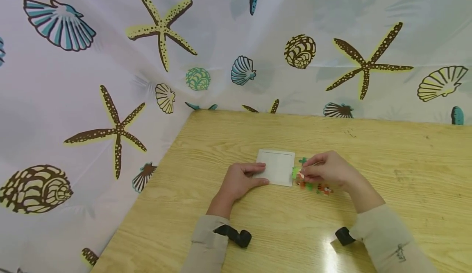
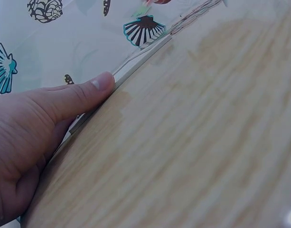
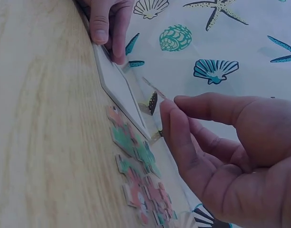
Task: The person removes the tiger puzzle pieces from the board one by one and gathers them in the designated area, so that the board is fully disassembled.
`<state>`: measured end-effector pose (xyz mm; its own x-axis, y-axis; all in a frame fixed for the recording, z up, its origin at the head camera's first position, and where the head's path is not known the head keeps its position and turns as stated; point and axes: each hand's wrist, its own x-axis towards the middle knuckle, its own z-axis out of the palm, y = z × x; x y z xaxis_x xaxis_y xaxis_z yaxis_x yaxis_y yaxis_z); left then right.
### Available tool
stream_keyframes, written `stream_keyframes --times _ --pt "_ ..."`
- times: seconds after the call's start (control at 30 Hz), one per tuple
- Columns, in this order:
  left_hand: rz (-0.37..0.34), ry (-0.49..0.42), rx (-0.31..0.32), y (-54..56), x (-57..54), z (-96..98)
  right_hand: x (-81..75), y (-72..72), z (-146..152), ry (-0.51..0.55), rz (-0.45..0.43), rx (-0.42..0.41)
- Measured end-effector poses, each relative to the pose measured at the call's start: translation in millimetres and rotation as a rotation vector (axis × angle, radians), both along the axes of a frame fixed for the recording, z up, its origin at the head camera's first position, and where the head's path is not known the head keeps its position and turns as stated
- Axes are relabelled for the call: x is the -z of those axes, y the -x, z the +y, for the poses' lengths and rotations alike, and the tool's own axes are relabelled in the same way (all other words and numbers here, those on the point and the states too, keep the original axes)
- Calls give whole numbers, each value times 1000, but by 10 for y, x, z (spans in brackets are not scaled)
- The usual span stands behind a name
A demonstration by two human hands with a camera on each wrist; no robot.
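A white square board [image 1: 277, 170] lies flat on the wooden table [image 1: 280, 228]. My left hand [image 1: 254, 175] grips the board's left edge, thumb against the rim [image 2: 100, 83] and fingers on top [image 3: 117, 45]. My right hand [image 1: 304, 174] hovers at the board's right edge, thumb and forefinger [image 3: 171, 111] brought together on what looks like a small green puzzle piece [image 1: 296, 172]. In the right wrist view the fingers hide that piece. Several loose colourful puzzle pieces [image 1: 318, 188] [image 3: 136, 161] lie on the table under and beside the right hand. One more green piece [image 1: 303, 160] sits just behind it.
A curtain printed with shells and starfish [image 1: 118, 60] hangs along the table's back and left edges. Bare wood stretches to the right [image 1: 413, 170] and toward me. A black strap [image 1: 236, 236] sits on each wrist.
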<state>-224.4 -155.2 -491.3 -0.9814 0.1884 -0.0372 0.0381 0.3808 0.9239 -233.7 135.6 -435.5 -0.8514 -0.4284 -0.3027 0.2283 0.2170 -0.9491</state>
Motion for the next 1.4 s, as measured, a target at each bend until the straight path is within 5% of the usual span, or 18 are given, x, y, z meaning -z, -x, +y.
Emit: stream_keyframes --times 0.4,0.8,1.4 --pt "-4 3 -3 -20 4 -25 -39 9 180 -131 89 -143" --pt "-2 10 1 -10 -10 -1 -122 -6 396 -260 63 -151" --pt "5 22 2 5 -30 13 -182 18 688 -389 79 -273"
